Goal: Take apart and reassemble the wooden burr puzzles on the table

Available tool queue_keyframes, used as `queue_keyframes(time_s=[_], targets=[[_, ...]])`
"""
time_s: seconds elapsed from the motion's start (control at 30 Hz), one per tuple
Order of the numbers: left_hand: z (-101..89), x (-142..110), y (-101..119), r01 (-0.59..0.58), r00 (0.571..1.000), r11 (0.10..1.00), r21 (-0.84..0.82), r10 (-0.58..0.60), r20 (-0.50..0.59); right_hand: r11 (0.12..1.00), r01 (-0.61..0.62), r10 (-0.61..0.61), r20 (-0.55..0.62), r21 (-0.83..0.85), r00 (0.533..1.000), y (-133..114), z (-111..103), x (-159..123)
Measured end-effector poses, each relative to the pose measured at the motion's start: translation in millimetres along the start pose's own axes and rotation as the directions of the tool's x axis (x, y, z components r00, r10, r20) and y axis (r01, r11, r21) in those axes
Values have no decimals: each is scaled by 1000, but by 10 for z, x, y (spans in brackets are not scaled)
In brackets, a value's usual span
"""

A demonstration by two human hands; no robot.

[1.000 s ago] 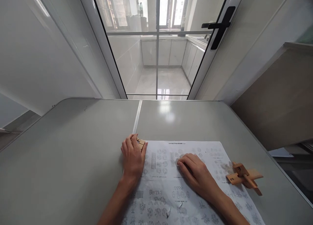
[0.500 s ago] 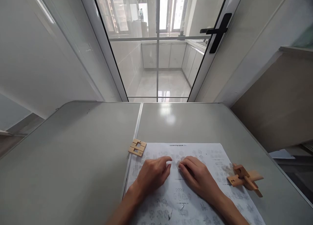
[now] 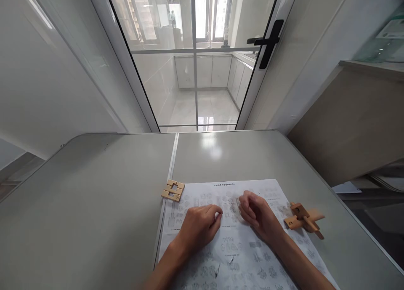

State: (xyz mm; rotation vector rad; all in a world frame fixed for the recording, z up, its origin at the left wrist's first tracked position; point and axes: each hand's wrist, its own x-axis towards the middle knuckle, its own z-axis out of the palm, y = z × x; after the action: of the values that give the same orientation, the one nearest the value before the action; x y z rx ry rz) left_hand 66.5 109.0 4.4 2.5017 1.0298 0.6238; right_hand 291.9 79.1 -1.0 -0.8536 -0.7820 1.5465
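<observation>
My left hand rests on a large printed sheet with its fingers curled in and the thumb against the forefinger; nothing shows in it. To its right my right hand is over the same sheet, turned on its side with fingers folded, and I see nothing held. Flat wooden puzzle pieces, fitted together with small gaps, lie at the sheet's upper left corner, untouched. Beyond my right hand a crossed wooden burr puzzle, marked with numbers, sits at the sheet's right edge.
The grey table has a pale seam strip running across it. Past its far edge stands a glass door with a black handle. A brown panel rises on the right. Small torn-looking marks show on the sheet.
My left hand let go of the flat wooden pieces and moved right and nearer onto the sheet. My right hand has rolled onto its side and shifted slightly right. The view has turned a little.
</observation>
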Motion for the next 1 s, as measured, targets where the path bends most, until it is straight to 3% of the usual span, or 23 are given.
queue_keyframes(time_s=[0.1,0.5,0.73,1.0], targets=[[-7,4,4,-2,1000,1000,-5,2,-3,987,17,-13,-22,163,1000,-55,-29,33],[15,-1,-20,25,1000,998,-55,-25,-1,852,145,-37,-217,504,975,-176,-225,58],[0,-13,-20,59,998,995,-82,-59,0,776,175,-63,-202,607,977,-184,-349,19],[-12,-21,-13,99,995,988,-117,-97,19,713,202,-36,-253,671,967,-199,-257,-206]])
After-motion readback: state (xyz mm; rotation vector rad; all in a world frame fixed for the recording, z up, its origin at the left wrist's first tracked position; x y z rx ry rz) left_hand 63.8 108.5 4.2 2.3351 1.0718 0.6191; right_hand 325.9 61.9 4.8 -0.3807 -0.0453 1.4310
